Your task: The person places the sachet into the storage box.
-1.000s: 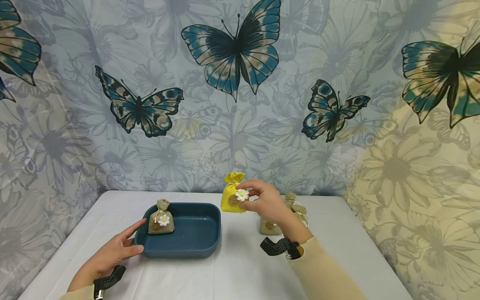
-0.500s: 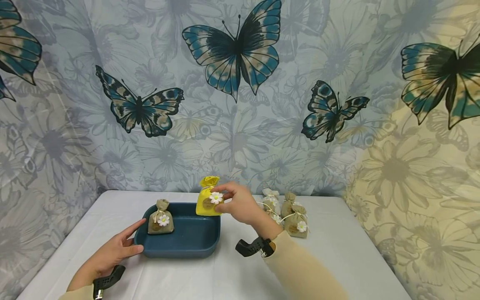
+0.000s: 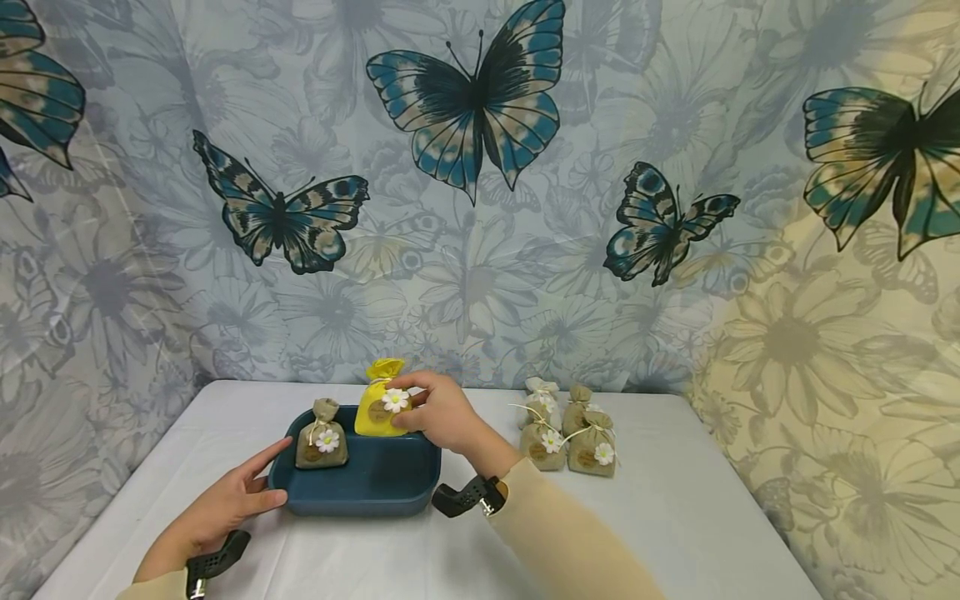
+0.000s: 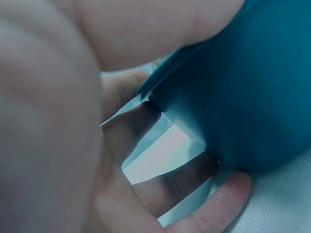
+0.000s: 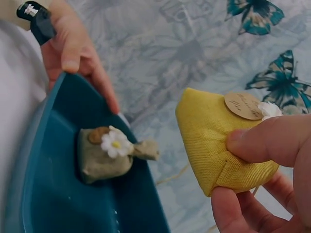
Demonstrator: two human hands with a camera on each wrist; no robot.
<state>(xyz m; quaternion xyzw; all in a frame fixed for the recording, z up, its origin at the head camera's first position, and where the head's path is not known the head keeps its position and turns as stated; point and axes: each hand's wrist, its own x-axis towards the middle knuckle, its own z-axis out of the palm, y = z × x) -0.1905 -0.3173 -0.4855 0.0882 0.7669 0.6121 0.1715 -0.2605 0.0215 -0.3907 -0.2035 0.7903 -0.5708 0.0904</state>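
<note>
Right hand (image 3: 442, 408) pinches a yellow pouch (image 3: 369, 417) between thumb and fingers; left hand (image 3: 242, 498) lies with spread, fairly straight fingers against the end wall of a blue dish (image 3: 358, 505). We place the yellow pouch off the table, near the dish's far rim; whether it hangs inside or just behind that rim we cannot tell. A tan pouch (image 3: 310, 442) stands at the dish's left end, and four more pouches (image 3: 592, 454) sit on the white cloth (image 3: 360, 562) to the right. We judge the far rim the chief hazard: were the yellow pouch lowered too far back, its base could catch there and tip outward. Too slack a pinch might let it slip, and a hard push from the left hand could slide the dish.
</note>
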